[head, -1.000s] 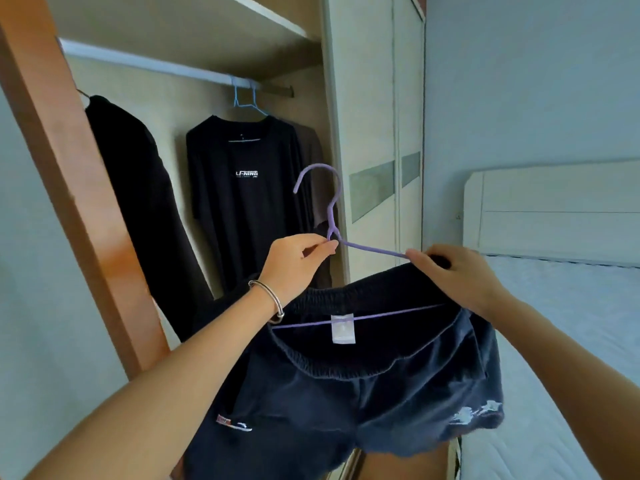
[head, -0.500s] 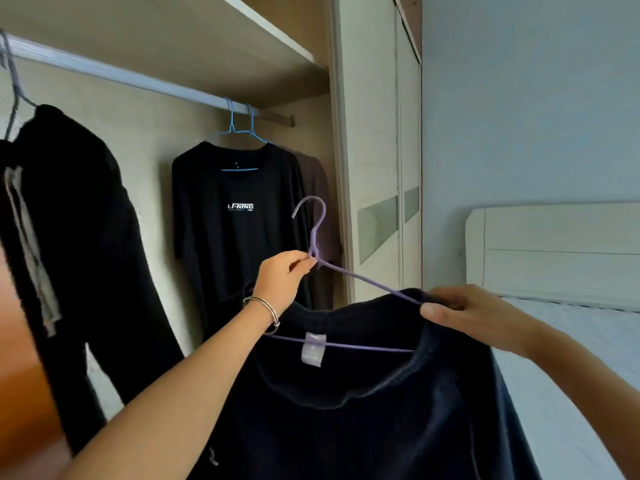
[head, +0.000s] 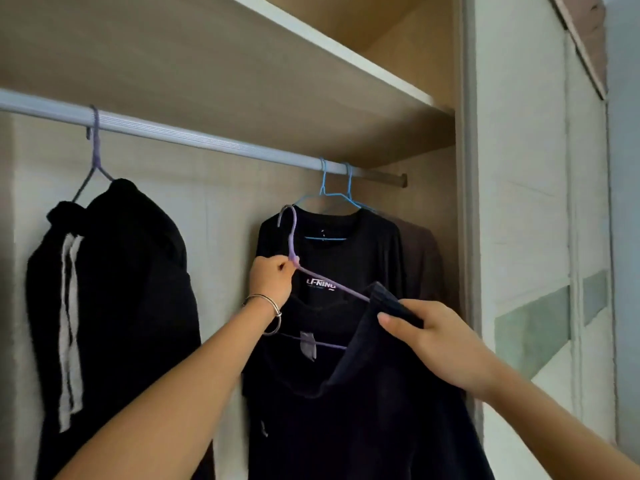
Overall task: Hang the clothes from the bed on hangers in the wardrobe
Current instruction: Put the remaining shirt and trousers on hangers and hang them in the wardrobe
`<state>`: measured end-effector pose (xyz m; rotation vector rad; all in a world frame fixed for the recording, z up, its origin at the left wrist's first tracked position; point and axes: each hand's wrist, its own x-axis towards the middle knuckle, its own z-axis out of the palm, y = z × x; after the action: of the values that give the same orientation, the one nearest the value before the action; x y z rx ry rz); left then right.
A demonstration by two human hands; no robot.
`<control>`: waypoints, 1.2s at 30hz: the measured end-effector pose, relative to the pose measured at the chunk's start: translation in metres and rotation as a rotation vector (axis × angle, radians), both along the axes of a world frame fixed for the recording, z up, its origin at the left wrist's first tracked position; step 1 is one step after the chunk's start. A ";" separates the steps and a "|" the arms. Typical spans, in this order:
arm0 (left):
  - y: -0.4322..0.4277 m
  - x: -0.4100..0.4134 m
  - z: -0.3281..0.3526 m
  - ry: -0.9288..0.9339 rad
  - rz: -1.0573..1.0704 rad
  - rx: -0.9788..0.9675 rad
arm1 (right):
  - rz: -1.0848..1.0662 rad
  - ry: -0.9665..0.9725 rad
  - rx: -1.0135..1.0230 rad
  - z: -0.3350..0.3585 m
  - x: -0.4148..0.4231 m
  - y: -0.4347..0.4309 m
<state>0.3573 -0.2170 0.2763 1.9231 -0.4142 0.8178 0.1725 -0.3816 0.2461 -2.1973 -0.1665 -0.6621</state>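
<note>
Inside the wardrobe (head: 381,57), below its rail (head: 207,140), dark shorts (head: 346,410) hang on a purple hanger (head: 294,244) (hook free of the rail). The right hand (head: 429,337) pinches the waistband; the left hand (head: 272,278), fingers closed, grips the hanger's neck.

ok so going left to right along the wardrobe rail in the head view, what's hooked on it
purple hanger carrying a black garment with white stripes → a bare stretch of rail → two blue hangers, the front one holding a black t-shirt
</note>
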 end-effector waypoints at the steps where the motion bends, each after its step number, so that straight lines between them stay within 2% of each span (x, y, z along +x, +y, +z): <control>1: 0.006 0.005 0.014 0.076 -0.039 -0.054 | 0.021 -0.041 0.009 0.008 0.016 0.003; 3: 0.017 0.018 0.041 0.181 -0.103 -0.166 | 0.063 -0.109 0.040 0.025 0.043 0.011; 5: 0.027 0.029 0.068 0.196 -0.102 -0.180 | 0.099 -0.172 0.078 0.040 0.067 0.021; 9: 0.040 0.025 0.112 0.164 -0.081 -0.226 | 0.163 -0.307 0.113 0.066 0.101 0.050; 11: 0.047 0.018 0.131 0.138 -0.131 -0.336 | 0.176 -0.363 0.118 0.082 0.112 0.066; 14: 0.055 0.006 0.157 0.127 -0.318 -0.584 | 0.178 -0.436 0.092 0.105 0.125 0.088; 16: 0.061 0.004 0.169 0.083 -0.330 -0.598 | 0.177 -0.457 0.083 0.116 0.133 0.102; 21: 0.084 0.010 0.166 0.107 0.004 -0.290 | 0.217 -0.406 0.101 0.129 0.162 0.133; 27: 0.114 0.017 0.153 0.251 0.202 -0.019 | 0.223 -0.211 -0.083 0.111 0.176 0.157; 30: 0.122 0.008 0.153 0.228 0.474 0.400 | 0.354 -0.105 -0.125 0.117 0.170 0.164; 32: 0.134 0.000 0.153 0.166 0.675 0.580 | 0.506 0.001 -0.108 0.124 0.162 0.169; 34: 0.152 -0.012 0.148 0.154 0.858 0.629 | 0.584 0.060 -0.046 0.132 0.159 0.175; 36: 0.174 -0.026 0.141 0.225 0.950 0.575 | 0.601 0.084 0.010 0.139 0.159 0.181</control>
<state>0.3313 -0.0432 0.4172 2.7556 0.5212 1.1219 0.3316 -0.2005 0.3849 -2.0086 -0.7406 -0.2306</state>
